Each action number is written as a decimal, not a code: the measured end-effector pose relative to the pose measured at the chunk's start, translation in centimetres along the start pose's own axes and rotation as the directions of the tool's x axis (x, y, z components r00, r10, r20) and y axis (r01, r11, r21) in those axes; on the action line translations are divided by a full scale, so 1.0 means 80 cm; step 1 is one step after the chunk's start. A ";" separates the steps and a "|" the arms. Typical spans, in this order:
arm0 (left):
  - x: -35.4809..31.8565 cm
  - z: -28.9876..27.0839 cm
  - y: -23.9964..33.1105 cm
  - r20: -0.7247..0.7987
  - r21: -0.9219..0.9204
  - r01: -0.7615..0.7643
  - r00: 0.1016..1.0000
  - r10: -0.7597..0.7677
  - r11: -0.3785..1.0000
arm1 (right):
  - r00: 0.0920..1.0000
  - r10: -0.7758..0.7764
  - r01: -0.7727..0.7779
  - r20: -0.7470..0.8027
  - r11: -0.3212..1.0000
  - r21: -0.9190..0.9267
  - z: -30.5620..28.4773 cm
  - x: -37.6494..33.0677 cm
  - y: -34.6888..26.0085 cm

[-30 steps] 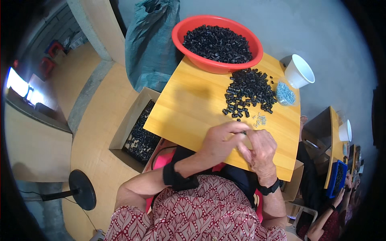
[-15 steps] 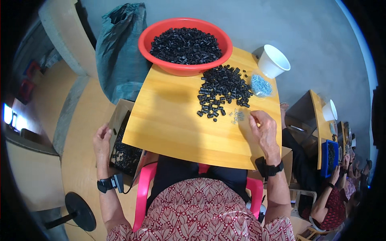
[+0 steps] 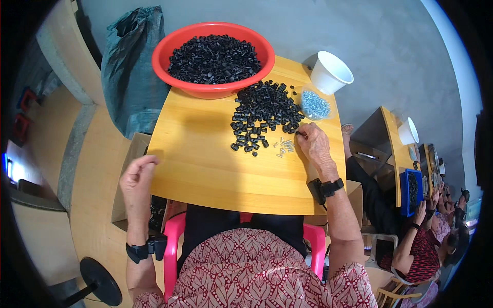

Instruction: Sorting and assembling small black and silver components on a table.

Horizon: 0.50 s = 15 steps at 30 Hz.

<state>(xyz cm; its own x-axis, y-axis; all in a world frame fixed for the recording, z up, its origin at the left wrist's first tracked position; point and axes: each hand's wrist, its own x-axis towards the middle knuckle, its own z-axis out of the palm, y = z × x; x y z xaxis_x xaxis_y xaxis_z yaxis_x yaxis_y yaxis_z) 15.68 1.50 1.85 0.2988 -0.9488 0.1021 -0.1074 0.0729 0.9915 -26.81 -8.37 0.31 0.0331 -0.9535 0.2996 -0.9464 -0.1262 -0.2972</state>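
Right hand [image 3: 314, 145] rests on the smooth wooden table [image 3: 205, 164], fingertips pinched at the near-right edge of the heap of small black plastic cylinders [image 3: 264, 110]; contents unclear. Left hand [image 3: 137, 177] hangs loosely curled, empty, off the table's left edge, above a cardboard box [image 3: 126, 179].

Wooden table [image 3: 205, 169]: red basin [image 3: 169, 51] w/ black parts set at far edge; white cup [image 3: 331, 72] at far right corner; black parts pile [image 3: 262, 110], clear dish [image 3: 315, 104] beside it, near right edge.

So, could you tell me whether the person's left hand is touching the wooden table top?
Apart. The head view shows the left hand raised off the table's left edge, over the cardboard box beside the wooden table.
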 end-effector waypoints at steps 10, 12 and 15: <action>-0.029 0.148 0.057 0.629 -0.112 0.204 0.772 -0.089 0.973 | 0.907 -0.381 0.420 -0.182 0.854 0.306 -0.069 -0.085 -0.140; -0.035 0.163 0.050 0.633 -0.133 0.208 0.770 -0.079 0.969 | 0.879 -0.434 0.476 -0.199 0.828 0.295 -0.069 -0.094 -0.149; -0.037 0.171 0.042 0.677 -0.146 0.259 0.730 -0.094 0.955 | 0.867 -0.457 0.497 -0.198 0.822 0.278 -0.070 -0.101 -0.155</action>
<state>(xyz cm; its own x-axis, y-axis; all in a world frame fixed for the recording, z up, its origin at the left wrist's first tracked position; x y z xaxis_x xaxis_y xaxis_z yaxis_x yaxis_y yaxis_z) 1.50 0.35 3.74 -0.4138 -0.9074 -0.0734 0.1137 -0.1315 0.9848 -17.13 2.47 6.64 0.3976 -0.7147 0.5754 -0.6725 -0.6536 -0.3472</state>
